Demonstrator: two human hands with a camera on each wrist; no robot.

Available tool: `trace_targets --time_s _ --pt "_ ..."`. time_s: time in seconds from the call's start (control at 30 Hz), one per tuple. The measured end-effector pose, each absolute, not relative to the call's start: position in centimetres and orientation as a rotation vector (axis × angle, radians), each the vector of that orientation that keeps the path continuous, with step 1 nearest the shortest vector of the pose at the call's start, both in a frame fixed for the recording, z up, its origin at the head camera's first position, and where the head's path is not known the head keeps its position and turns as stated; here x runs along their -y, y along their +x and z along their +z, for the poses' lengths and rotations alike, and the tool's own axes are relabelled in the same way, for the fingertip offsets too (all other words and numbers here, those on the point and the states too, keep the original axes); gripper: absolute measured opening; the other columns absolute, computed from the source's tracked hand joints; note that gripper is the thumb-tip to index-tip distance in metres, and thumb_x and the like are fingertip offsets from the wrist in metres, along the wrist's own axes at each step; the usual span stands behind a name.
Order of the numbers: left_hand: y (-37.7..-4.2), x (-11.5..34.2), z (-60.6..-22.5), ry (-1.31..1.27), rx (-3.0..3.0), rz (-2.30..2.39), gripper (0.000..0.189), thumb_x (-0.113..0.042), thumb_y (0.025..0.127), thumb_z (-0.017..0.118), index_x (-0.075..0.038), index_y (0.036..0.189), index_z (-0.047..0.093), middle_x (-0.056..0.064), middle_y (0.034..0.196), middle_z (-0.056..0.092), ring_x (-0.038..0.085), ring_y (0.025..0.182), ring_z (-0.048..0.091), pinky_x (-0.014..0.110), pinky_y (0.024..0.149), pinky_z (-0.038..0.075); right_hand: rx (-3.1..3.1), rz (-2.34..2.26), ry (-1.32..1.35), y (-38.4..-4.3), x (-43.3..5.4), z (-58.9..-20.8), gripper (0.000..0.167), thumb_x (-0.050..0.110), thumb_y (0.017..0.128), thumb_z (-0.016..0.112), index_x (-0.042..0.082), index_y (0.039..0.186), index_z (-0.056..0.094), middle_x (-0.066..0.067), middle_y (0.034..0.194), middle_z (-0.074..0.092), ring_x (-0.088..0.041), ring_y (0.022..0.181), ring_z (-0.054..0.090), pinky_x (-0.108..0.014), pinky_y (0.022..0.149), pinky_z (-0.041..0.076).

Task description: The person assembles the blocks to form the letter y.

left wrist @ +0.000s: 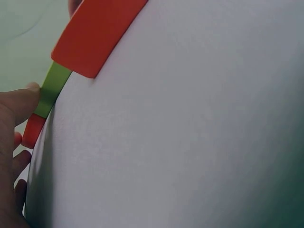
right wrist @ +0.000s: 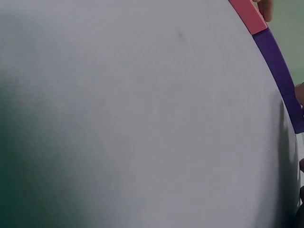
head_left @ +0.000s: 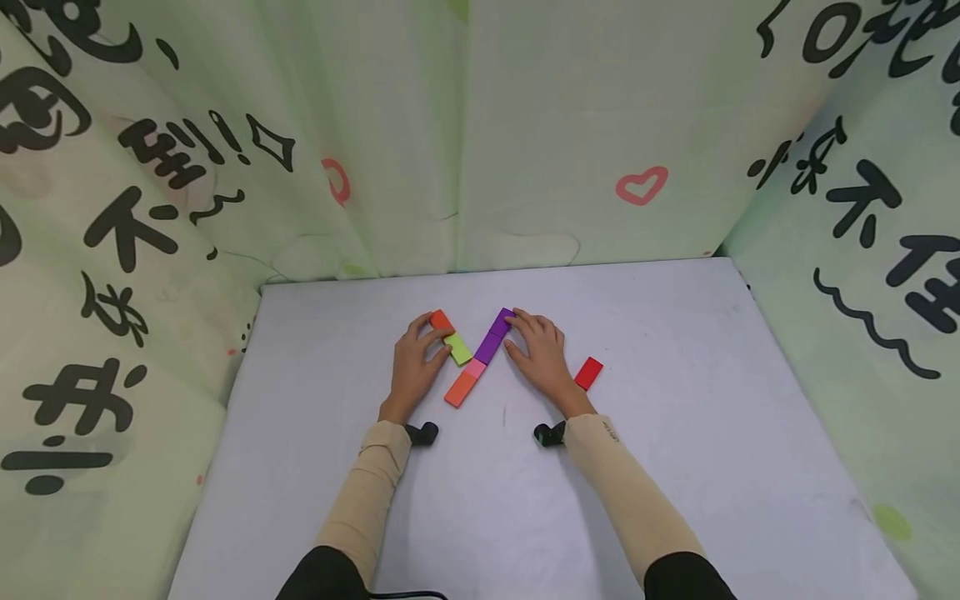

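Note:
In the head view an orange block (head_left: 441,319) and a lime green block (head_left: 458,349) lie end to end, slanting down to the right. My left hand (head_left: 412,365) touches them, fingers at the orange one and thumb against the green one's side. A second slanted row holds two purple blocks (head_left: 487,348), a pink block (head_left: 474,368) and another orange block (head_left: 459,390) at its near end. The green block's lower end meets this row. My right hand (head_left: 542,357) rests fingertips at the far purple block (head_left: 503,322), its thumb close beside the row.
A red block (head_left: 588,372) lies apart, beside the right wrist. All blocks are on a white-covered table (head_left: 675,375). A pale green curtain (head_left: 525,125) with black lettering surrounds the far and side edges. A black cable (head_left: 408,594) shows at the near edge.

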State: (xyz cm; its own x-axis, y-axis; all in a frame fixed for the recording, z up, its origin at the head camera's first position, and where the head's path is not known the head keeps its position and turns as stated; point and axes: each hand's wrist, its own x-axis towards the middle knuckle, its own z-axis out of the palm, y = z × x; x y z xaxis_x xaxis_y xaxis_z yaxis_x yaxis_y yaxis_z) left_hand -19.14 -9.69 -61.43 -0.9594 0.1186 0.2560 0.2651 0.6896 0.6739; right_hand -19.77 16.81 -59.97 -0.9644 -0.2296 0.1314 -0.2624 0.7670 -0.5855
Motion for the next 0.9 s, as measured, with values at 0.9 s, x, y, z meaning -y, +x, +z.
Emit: trace_targets --time_s 0.9 --pt "-19.2 9.5 -61.4 -0.304 2.72 -1.123 0.031 -0.027 0.097 0.074 -0.023 0.128 0.074 0.009 0.16 0.046 0.031 0.151 0.044 0.058 0.122 0.036 2.779 1.022 0.141 -13.7 -21.4 -57.6 0.048 0.023 0.102 0.064 0.007 0.147 0.055 -0.019 0.153 0.052 -0.043 0.144 0.038 -0.067 0.117 0.022"
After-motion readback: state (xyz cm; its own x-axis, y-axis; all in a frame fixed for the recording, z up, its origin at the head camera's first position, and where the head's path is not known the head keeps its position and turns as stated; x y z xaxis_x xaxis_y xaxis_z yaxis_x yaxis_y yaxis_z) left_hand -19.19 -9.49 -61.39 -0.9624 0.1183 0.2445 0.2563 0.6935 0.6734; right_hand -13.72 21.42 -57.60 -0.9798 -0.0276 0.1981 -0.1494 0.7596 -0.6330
